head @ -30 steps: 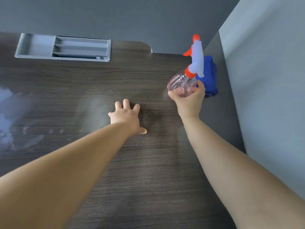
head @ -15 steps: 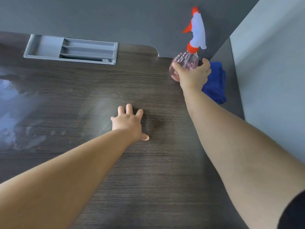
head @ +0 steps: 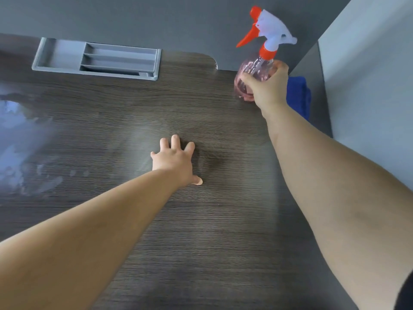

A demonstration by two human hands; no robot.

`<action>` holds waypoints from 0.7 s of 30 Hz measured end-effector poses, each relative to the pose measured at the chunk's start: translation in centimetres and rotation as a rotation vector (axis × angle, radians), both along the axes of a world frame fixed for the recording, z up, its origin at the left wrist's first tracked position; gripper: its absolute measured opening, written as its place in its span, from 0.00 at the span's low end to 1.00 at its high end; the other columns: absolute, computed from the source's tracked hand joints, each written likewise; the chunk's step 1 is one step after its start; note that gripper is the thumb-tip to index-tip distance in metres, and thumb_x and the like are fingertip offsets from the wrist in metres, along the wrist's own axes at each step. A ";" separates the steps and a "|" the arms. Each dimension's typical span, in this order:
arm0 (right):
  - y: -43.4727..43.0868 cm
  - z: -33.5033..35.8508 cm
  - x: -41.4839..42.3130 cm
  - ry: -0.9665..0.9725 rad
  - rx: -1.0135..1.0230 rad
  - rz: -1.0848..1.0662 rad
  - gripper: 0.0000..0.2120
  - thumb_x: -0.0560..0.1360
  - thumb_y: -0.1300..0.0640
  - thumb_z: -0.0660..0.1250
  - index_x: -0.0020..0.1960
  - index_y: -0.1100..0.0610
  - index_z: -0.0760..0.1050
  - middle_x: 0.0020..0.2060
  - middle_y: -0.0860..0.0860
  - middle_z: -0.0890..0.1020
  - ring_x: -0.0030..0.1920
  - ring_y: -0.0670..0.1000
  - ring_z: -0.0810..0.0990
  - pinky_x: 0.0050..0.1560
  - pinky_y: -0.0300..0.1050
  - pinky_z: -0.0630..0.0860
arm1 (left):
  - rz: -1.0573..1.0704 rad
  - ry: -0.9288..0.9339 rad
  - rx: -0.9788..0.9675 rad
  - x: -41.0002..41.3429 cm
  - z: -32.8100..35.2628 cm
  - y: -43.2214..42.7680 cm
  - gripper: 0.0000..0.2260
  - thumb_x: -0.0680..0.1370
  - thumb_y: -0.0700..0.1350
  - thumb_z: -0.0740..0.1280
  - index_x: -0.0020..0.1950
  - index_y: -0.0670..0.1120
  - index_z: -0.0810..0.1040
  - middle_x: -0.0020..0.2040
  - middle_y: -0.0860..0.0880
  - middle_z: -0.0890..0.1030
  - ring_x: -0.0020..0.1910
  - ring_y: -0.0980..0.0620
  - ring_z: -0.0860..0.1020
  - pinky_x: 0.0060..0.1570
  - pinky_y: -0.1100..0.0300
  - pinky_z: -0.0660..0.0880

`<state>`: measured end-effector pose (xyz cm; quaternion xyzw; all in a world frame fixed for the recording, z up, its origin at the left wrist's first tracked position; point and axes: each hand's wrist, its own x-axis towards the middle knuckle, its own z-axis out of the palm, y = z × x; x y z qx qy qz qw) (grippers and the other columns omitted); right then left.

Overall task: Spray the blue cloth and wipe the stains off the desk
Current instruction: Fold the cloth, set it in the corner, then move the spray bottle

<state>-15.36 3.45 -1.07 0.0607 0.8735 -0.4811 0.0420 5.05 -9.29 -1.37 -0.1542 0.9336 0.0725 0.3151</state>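
Observation:
My right hand (head: pixel 268 88) grips the round pink body of a spray bottle (head: pixel 252 72) with a white head and orange trigger, at the far right of the dark wood desk (head: pixel 201 220). The bottle's base is at or just above the desk surface. Behind my right hand a crumpled blue cloth (head: pixel 299 95) lies in the back right corner. My left hand (head: pixel 175 161) rests flat on the middle of the desk, fingers spread. Pale smeared stains (head: pixel 20 153) cover the desk's left side.
A grey plastic tray (head: pixel 98 59) with slots is set into the desk at the back left. A grey partition (head: pixel 156 21) runs along the back, and a light wall panel (head: pixel 368 97) closes off the right side.
My right hand has carried the spray bottle away from me toward the back right of the desk and lowered it. My left hand has stayed flat in place.

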 end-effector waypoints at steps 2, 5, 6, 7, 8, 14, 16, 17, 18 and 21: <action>1.0 0.0 -0.2 -0.019 -0.040 0.039 0.38 0.64 0.50 0.75 0.68 0.57 0.60 0.59 0.50 0.73 0.55 0.47 0.74 0.46 0.33 0.73 | 0.001 0.005 0.002 0.0 0.0 0.0 0.41 0.65 0.66 0.70 0.70 0.53 0.57 0.67 0.45 0.58 0.66 0.42 0.57 0.62 0.42 0.68; 1.8 0.0 -0.3 -0.038 -0.090 0.121 0.36 0.68 0.52 0.74 0.69 0.56 0.60 0.55 0.46 0.73 0.50 0.40 0.74 0.38 0.25 0.71 | 0.005 0.016 0.003 0.0 -0.2 -0.1 0.41 0.64 0.66 0.70 0.70 0.53 0.58 0.66 0.45 0.59 0.65 0.42 0.58 0.60 0.43 0.69; 2.0 0.0 -0.1 -0.038 -0.114 0.134 0.35 0.68 0.50 0.74 0.69 0.56 0.61 0.56 0.46 0.73 0.50 0.40 0.74 0.39 0.24 0.71 | 0.005 0.017 0.003 0.0 -0.2 0.0 0.41 0.64 0.67 0.71 0.69 0.53 0.58 0.66 0.45 0.59 0.65 0.42 0.58 0.60 0.43 0.70; 2.2 0.0 0.3 -0.008 -0.093 0.128 0.35 0.68 0.45 0.72 0.69 0.55 0.63 0.58 0.47 0.74 0.54 0.43 0.74 0.45 0.27 0.73 | 0.004 0.015 0.001 0.0 -0.2 0.0 0.41 0.64 0.66 0.71 0.69 0.53 0.58 0.66 0.45 0.59 0.65 0.42 0.58 0.60 0.42 0.70; 2.6 -0.2 0.9 0.055 0.003 0.113 0.35 0.67 0.40 0.70 0.69 0.54 0.66 0.61 0.48 0.74 0.59 0.47 0.73 0.56 0.35 0.72 | 0.004 0.010 -0.002 0.0 -0.1 0.0 0.40 0.64 0.66 0.71 0.69 0.53 0.58 0.66 0.45 0.59 0.65 0.42 0.58 0.60 0.42 0.70; 7.8 -4.1 5.2 0.039 0.757 0.303 0.26 0.80 0.44 0.53 0.74 0.55 0.60 0.77 0.53 0.53 0.76 0.59 0.47 0.74 0.53 0.43 | 0.004 0.017 -0.004 0.0 0.0 0.1 0.40 0.64 0.66 0.71 0.68 0.52 0.59 0.65 0.45 0.59 0.64 0.42 0.59 0.58 0.42 0.71; 8.4 -4.6 4.6 0.005 0.856 0.408 0.28 0.81 0.43 0.50 0.76 0.55 0.54 0.77 0.51 0.47 0.76 0.58 0.43 0.73 0.54 0.39 | 0.004 0.020 -0.002 0.0 -0.1 0.0 0.39 0.64 0.66 0.71 0.68 0.53 0.59 0.65 0.45 0.59 0.64 0.42 0.58 0.58 0.43 0.71; 8.3 -4.5 4.1 -0.001 0.865 0.431 0.29 0.81 0.42 0.49 0.76 0.56 0.52 0.77 0.50 0.46 0.76 0.58 0.42 0.73 0.54 0.38 | 0.008 0.020 0.001 0.0 -0.1 0.0 0.39 0.64 0.66 0.71 0.68 0.53 0.59 0.65 0.45 0.59 0.64 0.42 0.58 0.59 0.43 0.71; 8.2 -4.4 3.6 -0.011 0.870 0.444 0.29 0.81 0.43 0.48 0.77 0.56 0.51 0.77 0.50 0.45 0.76 0.58 0.42 0.74 0.55 0.38 | 0.002 0.020 -0.001 0.1 0.0 0.0 0.39 0.64 0.66 0.71 0.68 0.53 0.59 0.65 0.45 0.59 0.64 0.42 0.58 0.59 0.43 0.71; 7.6 -4.1 2.6 -0.034 0.896 0.463 0.30 0.81 0.42 0.47 0.77 0.56 0.47 0.77 0.51 0.44 0.76 0.58 0.41 0.74 0.55 0.38 | 0.007 0.021 0.002 0.1 0.0 0.0 0.39 0.64 0.66 0.71 0.69 0.53 0.59 0.66 0.45 0.59 0.65 0.42 0.58 0.59 0.44 0.71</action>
